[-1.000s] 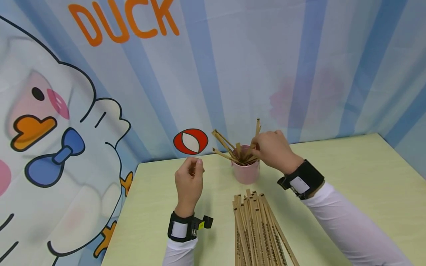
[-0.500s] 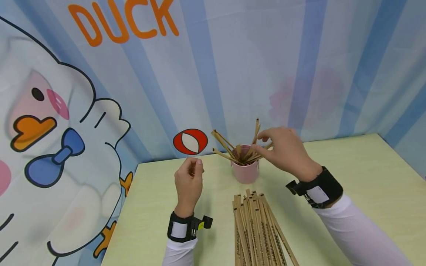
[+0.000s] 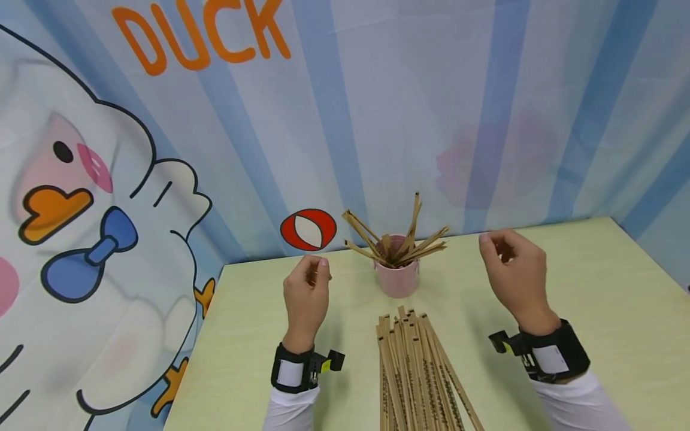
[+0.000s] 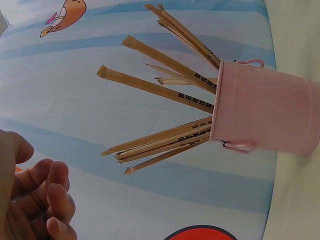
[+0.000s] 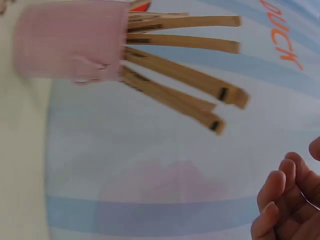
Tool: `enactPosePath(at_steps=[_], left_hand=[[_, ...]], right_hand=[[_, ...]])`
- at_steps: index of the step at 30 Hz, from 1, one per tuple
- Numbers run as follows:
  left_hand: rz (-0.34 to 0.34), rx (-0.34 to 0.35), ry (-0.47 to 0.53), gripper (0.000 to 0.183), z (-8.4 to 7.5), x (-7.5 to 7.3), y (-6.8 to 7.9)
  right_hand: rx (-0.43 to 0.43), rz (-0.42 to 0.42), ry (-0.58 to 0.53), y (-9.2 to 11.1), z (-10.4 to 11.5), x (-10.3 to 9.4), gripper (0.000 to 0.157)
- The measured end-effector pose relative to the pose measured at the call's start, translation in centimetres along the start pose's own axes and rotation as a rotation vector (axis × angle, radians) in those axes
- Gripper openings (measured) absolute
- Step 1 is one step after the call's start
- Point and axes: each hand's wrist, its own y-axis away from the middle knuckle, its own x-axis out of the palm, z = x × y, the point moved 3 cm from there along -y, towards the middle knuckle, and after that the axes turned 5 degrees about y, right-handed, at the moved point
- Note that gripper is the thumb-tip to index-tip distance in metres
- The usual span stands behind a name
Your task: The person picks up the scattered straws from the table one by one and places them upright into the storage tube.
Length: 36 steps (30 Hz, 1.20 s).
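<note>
A small pink bucket [image 3: 398,280] stands upright on the table, with several slim brown paper-wrapped sticks [image 3: 415,221] fanning out over its rim. In the left wrist view, dark printing shows on these wrapped sticks [image 4: 150,90]. My left hand [image 3: 307,299] hovers left of the bucket, fingers loosely curled and holding nothing. To the bucket's right, my right hand [image 3: 517,278] is apart from it, likewise loosely curled with nothing between thumb and fingers. Nearer to me lies a pile of the same wrapped sticks [image 3: 417,377], its near end cut off by the frame.
The pale yellow table [image 3: 620,287] meets a blue striped cloth backdrop [image 3: 377,120] right behind the bucket. A large printed duck [image 3: 108,269] covers the backdrop's left side. Each wrist carries a black strap [image 3: 555,353] with a small camera.
My right hand has let go of the wrapped sticks at the bucket and moved right and toward me. The sticks stay in the bucket; my left hand has kept its place.
</note>
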Motion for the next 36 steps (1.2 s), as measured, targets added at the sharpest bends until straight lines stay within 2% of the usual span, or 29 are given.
enactPosePath(at_steps=[4,8,15,18,22,25,28,32,36], left_hand=[[0.014,-0.015,-0.002,0.029,-0.1,0.1,0.2],[0.07,-0.019,-0.014,0.03,-0.3,0.4,0.4],[0.203,-0.044,-0.052,0.034,-0.7,1.3,0.8],[0.312,-0.127,-0.12,0.033,-0.7,2.0,1.4],[0.533,-0.221,-0.261,0.03,-0.4,3.2,2.9],[0.687,-0.211,-0.354,0.031,0.1,4.1,4.4],[0.797,-0.196,-0.437,0.034,0.5,4.8,5.7],[0.913,-0.192,-0.527,0.039,0.8,5.6,7.0],[1.008,-0.183,-0.538,0.046,1.0,6.4,8.2]], right_hand=[[0.031,0.135,0.06,1.9,-1.6,0.9,0.018],[0.044,0.262,0.088,3.0,-2.2,1.6,0.024],[0.054,0.322,0.096,3.2,-2.3,1.8,0.026],[0.058,0.332,0.094,3.3,-2.2,1.9,0.026],[0.067,0.344,0.096,3.4,-2.3,2.1,0.027],[0.067,0.348,0.099,3.5,-2.2,2.2,0.028],[0.067,0.352,0.098,3.5,-2.2,2.3,0.028],[0.071,0.357,0.098,3.6,-2.2,2.3,0.028],[0.07,0.36,0.098,3.7,-2.2,2.5,0.028]])
